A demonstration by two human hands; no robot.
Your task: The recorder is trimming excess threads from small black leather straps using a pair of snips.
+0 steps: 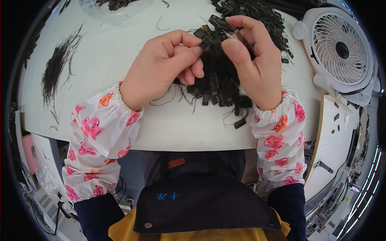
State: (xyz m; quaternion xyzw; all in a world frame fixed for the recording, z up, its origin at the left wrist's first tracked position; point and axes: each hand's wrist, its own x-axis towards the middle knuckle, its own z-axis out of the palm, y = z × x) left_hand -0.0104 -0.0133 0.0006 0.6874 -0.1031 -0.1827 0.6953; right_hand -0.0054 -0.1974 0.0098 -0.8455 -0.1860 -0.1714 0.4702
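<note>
Pinched between the thumb and forefinger of my left hand (159,62) is a small black fabric piece (204,45), partly hidden by the fingers. Close by on the right, my right hand (259,60) is curled around a small pointed metal tool (228,35), whose tip shows between thumb and fingers; the rest is covered, so its exact kind is unclear. Under and between both hands spreads a big pile of black fabric pieces (215,90) with loose threads trailing from it. One piece (240,123) lies at the pile's near edge.
A white table (189,134) bears everything. Loose black threads (58,66) form a heap at the left. A clear plastic bag (116,16) with dark pieces lies at the far left. At the right stands a white fan (341,50), with a pale board (331,138) nearer me.
</note>
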